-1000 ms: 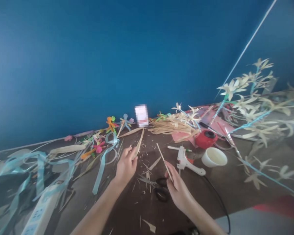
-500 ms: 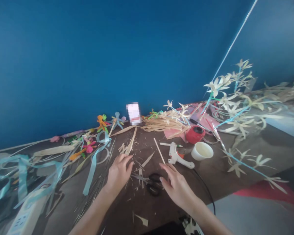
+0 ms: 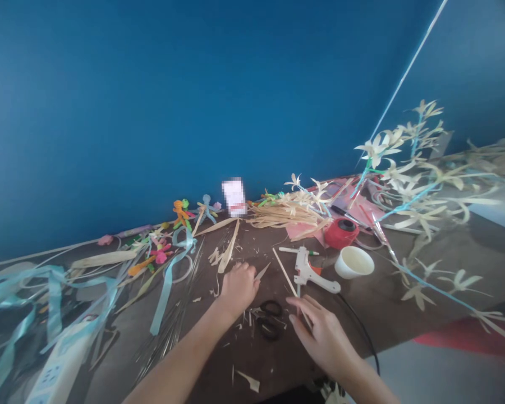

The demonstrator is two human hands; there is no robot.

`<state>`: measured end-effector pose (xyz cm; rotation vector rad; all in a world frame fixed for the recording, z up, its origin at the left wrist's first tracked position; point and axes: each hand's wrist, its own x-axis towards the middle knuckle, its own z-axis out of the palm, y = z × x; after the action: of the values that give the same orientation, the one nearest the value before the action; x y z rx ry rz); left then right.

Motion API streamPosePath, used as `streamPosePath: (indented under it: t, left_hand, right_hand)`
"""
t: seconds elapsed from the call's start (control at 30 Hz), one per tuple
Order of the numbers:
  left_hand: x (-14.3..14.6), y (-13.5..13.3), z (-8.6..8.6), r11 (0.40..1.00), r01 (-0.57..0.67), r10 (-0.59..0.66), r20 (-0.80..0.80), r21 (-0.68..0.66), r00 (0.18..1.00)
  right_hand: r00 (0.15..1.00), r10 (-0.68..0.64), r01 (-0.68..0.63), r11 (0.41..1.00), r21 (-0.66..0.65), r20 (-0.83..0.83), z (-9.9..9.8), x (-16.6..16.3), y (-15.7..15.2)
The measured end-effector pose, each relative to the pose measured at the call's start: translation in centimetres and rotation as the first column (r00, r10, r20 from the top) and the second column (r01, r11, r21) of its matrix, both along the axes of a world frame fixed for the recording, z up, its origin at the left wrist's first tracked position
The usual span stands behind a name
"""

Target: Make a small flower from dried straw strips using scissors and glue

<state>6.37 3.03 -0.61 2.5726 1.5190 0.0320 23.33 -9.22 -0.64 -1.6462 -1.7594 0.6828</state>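
My left hand (image 3: 239, 289) is over the tabletop with its fingers curled down. Its fingertips and anything under them are hidden. A pale pointed petal-shaped strip (image 3: 262, 272) shows right beside those fingers. Just to the right lie black-handled scissors (image 3: 269, 326), their blades mostly covered by the left hand. Between thumb and fingers, my right hand (image 3: 320, 325) pinches a thin pale stick (image 3: 284, 270) that slants up and to the left. Beyond it rests a white glue gun (image 3: 305, 269).
A white cup (image 3: 354, 262) and a red roll (image 3: 340, 233) stand right of the glue gun. Pale strip flowers (image 3: 376, 148) fill the right side. Blue ribbon (image 3: 162, 297), wires and a power strip (image 3: 61, 362) lie left. Dried strips (image 3: 278, 216) are heaped near the wall.
My left hand has moved right and inward, and its fingers have curled over the scraps by the scissors. My right hand keeps the stick and has shifted slightly down and right in view.
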Motion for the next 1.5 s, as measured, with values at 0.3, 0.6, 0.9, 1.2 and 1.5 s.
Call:
streamPosePath:
  t: [0.3, 0.6, 0.9, 1.2, 1.5]
  left_hand:
    - [0.7, 2.2, -0.6, 0.999, -0.023, 0.025, -0.026, 0.046, 0.999]
    - [-1.8, -0.2, -0.3, 0.994, -0.011, -0.007, 0.169, 0.108, 0.986]
    - [-5.5, -4.3, -1.2, 0.999, 0.022, -0.036, 0.410, 0.039, 0.911]
    - [-7.8, -6.0, -1.1, 0.999, -0.052, 0.043, 0.487, 0.004, 0.872]
    - [-9.6, -6.7, -1.2, 0.999, -0.053, 0.049, 0.471, -0.004, 0.881]
  right_hand:
    - [0.999, -0.021, 0.021, 1.000, -0.005, -0.043, -0.6, 0.4, -1.5]
    - [0.957, -0.214, 0.219, 0.976, -0.002, 0.197, -1.4, 4.9, -2.4]
    - [0.929, -0.222, 0.237, 0.971, -0.015, 0.296, -3.1, 10.1, -5.1]
    - [0.807, -0.227, 0.326, 0.941, -0.091, 0.545, -3.5, 11.7, -4.0]
    - [0.883, -0.222, 0.216, 0.974, 0.062, 0.413, 3.2, 8.3, -0.2]
